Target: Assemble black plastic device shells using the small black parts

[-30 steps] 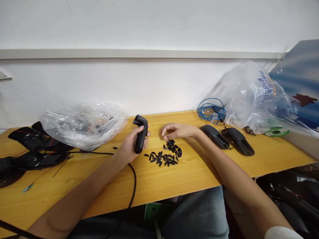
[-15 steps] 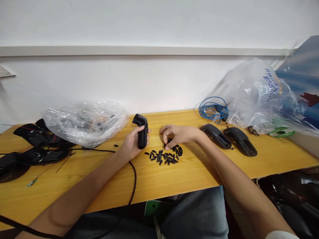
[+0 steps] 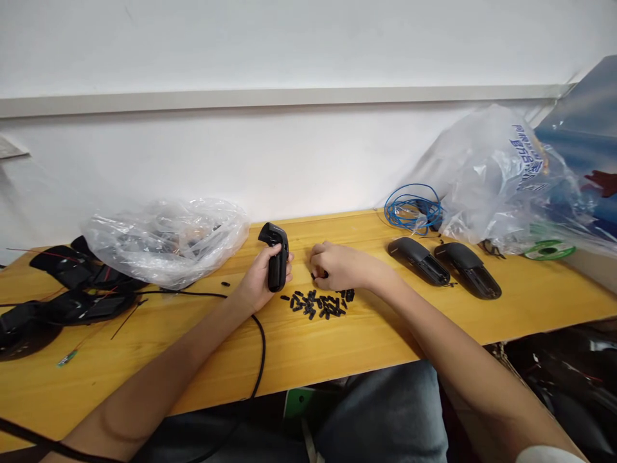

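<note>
My left hand point(image 3: 263, 278) is wrapped round a black plastic handle-shaped part point(image 3: 276, 257), holding it upright just above the wooden table point(image 3: 337, 347). A black cable point(image 3: 260, 341) runs from near that hand toward the front edge. My right hand point(image 3: 337, 267) rests curled over the far end of a pile of several small black pieces point(image 3: 318, 304), fingertips pinched together on one small black piece.
Two more black shells point(image 3: 446, 267) lie to the right. Behind them sit a blue wire coil point(image 3: 412, 210), a big clear plastic bag point(image 3: 501, 186) and a green spool point(image 3: 549, 249). At left lie another clear bag point(image 3: 164, 241) and black parts with red wires point(image 3: 67, 289).
My right hand came down from hovering open over the pile and curled into a pinch at its far edge. The left hand and its black part stayed nearly still.
</note>
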A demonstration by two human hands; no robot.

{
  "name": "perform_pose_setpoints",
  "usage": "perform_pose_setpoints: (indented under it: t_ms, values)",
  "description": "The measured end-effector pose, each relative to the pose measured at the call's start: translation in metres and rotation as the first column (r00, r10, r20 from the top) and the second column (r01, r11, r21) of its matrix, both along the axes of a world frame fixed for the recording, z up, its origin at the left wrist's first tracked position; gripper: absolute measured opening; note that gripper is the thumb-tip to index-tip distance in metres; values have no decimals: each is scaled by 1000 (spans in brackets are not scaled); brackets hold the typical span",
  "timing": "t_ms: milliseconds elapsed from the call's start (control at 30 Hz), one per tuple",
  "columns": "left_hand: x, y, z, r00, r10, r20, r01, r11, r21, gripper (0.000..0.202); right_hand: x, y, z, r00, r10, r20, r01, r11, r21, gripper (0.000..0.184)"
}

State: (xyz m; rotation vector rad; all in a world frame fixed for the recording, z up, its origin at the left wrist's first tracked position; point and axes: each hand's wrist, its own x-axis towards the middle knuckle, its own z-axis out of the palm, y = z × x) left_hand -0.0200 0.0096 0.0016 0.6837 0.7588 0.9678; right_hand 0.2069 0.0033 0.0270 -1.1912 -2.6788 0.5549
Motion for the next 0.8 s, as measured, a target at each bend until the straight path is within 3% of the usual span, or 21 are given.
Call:
perform_pose_setpoints:
  t_ms: [133, 300, 467, 667, 800]
  values:
    - [1, 0, -4, 998, 15, -58, -12, 999, 49, 29, -5, -9, 7, 998, -55, 22, 51, 992, 118, 7]
    - [2, -1, -11, 993, 54, -106, -41, 992, 120, 39, -6, -8, 11, 968, -181, -176, 197, 978, 75, 10]
    - [2, -3, -11, 990, 65, -125, -40, 980, 197, 50, -9, -5, 7, 928, -292, -232, 317, 945, 78, 26]
    - [4, -4, -11, 982, 85, -166, -46, 973, 224, 52, -14, -5, 3, 849, -361, -386, 435, 893, 121, 18]
    - [8, -8, -12, 961, 168, -218, -114, 964, 239, 56, -18, -2, -2, 710, -373, -597, 404, 910, -89, 18]
